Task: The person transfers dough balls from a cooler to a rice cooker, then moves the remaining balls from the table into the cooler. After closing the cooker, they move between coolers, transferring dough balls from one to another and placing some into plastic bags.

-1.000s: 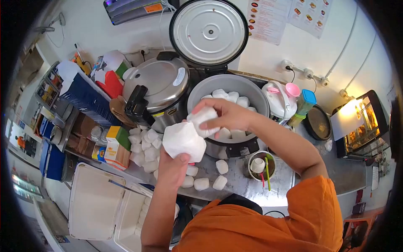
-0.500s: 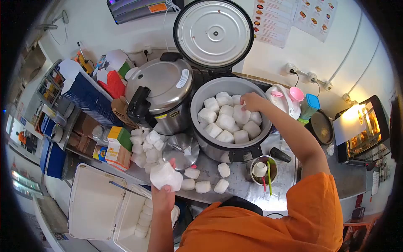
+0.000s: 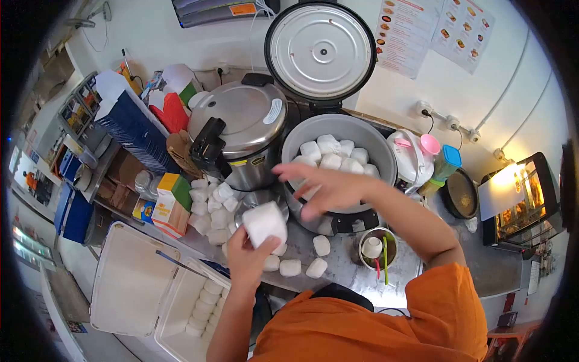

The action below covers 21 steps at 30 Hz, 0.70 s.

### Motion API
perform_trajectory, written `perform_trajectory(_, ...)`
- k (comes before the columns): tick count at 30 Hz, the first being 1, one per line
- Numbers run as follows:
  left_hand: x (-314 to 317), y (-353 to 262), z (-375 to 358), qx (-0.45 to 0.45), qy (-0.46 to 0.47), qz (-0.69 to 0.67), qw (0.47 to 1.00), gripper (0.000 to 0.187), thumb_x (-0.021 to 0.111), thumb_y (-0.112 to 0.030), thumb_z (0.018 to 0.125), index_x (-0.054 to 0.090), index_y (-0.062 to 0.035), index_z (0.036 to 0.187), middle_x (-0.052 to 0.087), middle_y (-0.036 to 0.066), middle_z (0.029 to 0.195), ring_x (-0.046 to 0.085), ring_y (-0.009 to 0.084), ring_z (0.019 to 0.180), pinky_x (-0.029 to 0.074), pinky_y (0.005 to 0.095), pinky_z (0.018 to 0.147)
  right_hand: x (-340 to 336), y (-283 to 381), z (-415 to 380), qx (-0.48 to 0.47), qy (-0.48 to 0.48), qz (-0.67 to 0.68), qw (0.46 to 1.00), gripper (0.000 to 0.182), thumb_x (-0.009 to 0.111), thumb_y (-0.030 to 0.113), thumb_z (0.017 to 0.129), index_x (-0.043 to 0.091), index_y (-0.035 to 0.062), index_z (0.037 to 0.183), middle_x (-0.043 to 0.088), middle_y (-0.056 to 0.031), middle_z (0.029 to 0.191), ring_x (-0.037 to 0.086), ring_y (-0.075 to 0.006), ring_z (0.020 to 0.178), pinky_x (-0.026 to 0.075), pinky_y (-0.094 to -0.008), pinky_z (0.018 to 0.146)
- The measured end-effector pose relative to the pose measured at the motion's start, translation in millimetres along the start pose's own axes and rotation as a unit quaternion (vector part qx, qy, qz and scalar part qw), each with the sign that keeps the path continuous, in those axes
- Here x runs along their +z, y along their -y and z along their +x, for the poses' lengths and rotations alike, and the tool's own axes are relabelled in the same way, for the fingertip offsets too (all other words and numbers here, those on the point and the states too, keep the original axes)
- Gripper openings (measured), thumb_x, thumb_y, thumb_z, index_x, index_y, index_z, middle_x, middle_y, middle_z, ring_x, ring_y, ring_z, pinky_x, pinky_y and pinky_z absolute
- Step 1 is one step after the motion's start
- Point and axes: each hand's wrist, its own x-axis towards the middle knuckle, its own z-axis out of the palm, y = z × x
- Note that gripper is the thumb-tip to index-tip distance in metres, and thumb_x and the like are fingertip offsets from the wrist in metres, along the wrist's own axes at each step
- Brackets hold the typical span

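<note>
My left hand (image 3: 248, 259) grips a white rounded, wrapped-looking packet (image 3: 265, 222) above the counter's front. What is inside the packet cannot be seen. My right hand (image 3: 330, 186), fingers spread and nothing in them, hovers over the front rim of a large open rice cooker (image 3: 390, 148). Similar white packets (image 3: 331, 161) fill the cooker's grey pot; my right hand and forearm hide its nearer part. A heap of the same packets (image 3: 215, 205) lies left of the cooker, with several loose ones (image 3: 316, 267) along the counter edge. A steel lid (image 3: 246, 204) is partly hidden behind the held packet.
A second, closed steel cooker (image 3: 238, 114) stands left of the open one, whose lid (image 3: 322, 51) is raised. A steel pot (image 3: 393, 244) holds a cup and coloured utensils. An open white cool box (image 3: 136, 280) with more packets sits below left. A lit display case (image 3: 525, 199) is at right.
My right hand has left the packets in the cooker and moved left and toward me, its fingers opening. My left hand has lifted its packet up and to the right. The view has shifted slightly.
</note>
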Motion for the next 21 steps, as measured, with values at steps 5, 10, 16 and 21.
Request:
perform_trajectory(5,28.2,-0.7,9.7,0.085,0.145,-0.168,0.971,0.069,0.066,-0.039,0.095,0.046,0.0026,0.147,0.052,0.016,0.145,0.056,0.0263,0.127,0.047,0.0421,0.107,30.8,15.2,2.6,0.024,-0.117,0.031,0.992,0.072,0.089,0.017,0.073,0.055,0.01,0.135,0.063,-0.0023,0.117,0.061,-0.0167,0.109,0.051,-0.0331,0.095)
perform_trajectory(10,8.1,-4.6,-15.3,0.092,0.119,-0.09,0.985,0.097,0.049,-0.076,0.095,0.037,-0.0011,0.155,0.042,0.017,0.155,0.049,0.0299,0.135,0.045,0.0455,0.107,-84.6,-73.1,-9.6,0.198,-0.254,-0.367,0.873,0.067,0.086,0.026,0.068,0.056,0.0144,0.127,0.07,-0.0161,0.112,0.067,-0.0326,0.109,0.054,-0.0435,0.091)
perform_trajectory(16,-20.3,23.9,-35.0,0.037,0.088,-0.079,0.992,0.077,0.064,-0.058,0.096,0.046,-0.0049,0.148,0.056,0.013,0.14,0.059,0.0223,0.116,0.049,0.0359,0.093,-138.5,-141.7,-23.9,0.398,-0.003,-0.62,0.676,0.049,0.075,0.03,0.081,0.069,0.0103,0.126,0.071,-0.0143,0.122,0.062,-0.0339,0.123,0.051,-0.0522,0.1)
perform_trajectory(21,-52.3,49.8,-56.8,0.009,0.028,-0.08,0.996,0.063,0.068,-0.047,0.095,0.052,-0.0053,0.139,0.061,0.01,0.132,0.061,0.0194,0.109,0.049,0.0328,0.088,-139.7,-181.5,-11.3,0.401,-0.002,-0.599,0.693,0.033,0.069,0.022,0.086,0.076,0.0047,0.113,0.07,-0.0173,0.126,0.06,-0.0379,0.125,0.051,-0.0507,0.102)
